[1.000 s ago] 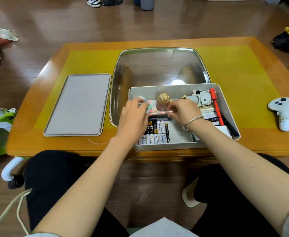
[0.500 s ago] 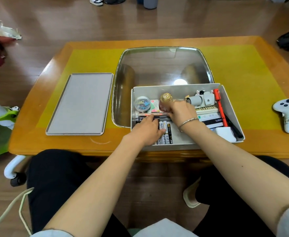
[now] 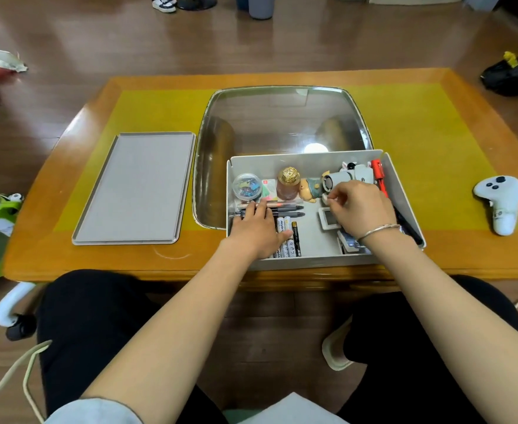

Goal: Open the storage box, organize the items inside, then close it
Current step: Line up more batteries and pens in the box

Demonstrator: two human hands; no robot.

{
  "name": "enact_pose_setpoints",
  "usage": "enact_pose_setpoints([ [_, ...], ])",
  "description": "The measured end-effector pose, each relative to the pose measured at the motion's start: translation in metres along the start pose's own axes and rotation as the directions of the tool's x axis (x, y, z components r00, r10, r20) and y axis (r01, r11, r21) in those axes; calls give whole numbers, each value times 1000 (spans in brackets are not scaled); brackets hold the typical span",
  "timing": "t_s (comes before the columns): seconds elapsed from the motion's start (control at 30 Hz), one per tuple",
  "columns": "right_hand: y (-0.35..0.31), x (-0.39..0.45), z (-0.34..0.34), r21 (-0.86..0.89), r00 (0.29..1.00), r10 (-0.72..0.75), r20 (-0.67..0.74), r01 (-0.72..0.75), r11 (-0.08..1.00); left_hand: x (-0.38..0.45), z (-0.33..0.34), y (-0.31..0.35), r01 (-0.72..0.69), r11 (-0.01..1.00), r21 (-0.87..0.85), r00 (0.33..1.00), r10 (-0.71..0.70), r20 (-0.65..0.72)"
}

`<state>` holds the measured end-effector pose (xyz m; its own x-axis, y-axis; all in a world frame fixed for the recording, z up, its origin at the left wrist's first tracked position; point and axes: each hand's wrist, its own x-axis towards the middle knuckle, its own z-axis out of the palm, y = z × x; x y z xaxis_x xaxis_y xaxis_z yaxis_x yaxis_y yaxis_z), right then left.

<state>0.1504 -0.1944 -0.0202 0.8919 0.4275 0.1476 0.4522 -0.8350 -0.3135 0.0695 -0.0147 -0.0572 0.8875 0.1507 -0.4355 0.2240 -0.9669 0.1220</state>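
Your storage box (image 3: pixel 313 261) sits open at the table's (image 3: pixel 435 117) near edge, its lid (image 3: pixel 135 188) lying flat toward the left edge. Your left hand (image 3: pixel 256 231) rests on the pens (image 3: pixel 285 209) and batteries (image 3: pixel 287 237), its grip released. Your right hand (image 3: pixel 358 206) pinches something small and white beside the toy figure (image 3: pixel 311 188).

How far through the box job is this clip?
Opening is done: the lid lies on the table left of the box. Sorting is in hand: left hand rests flat on the pens, right hand pinches a small white item. Closing remains.
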Motion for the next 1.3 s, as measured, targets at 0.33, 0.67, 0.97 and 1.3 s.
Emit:
enact_pose_setpoints([
  [0.33,46,-7,-25,-33,941,321,-108,-326,945,-1,3,0,49,999,21,997,-48,-60],
  [0.67,54,7,-21,-273,887,462,-27,-451,850,-4,3,2,17,1000,1,989,-16,-145],
  [0.97,56,8,-23,-223,874,482,-54,-481,848,-3,3,1,5,999,-33,992,-9,-122],
  [1.3,20,-1,-17,193,984,158,80,-171,966,-9,1,2,-162,966,-203,928,79,-364],
])
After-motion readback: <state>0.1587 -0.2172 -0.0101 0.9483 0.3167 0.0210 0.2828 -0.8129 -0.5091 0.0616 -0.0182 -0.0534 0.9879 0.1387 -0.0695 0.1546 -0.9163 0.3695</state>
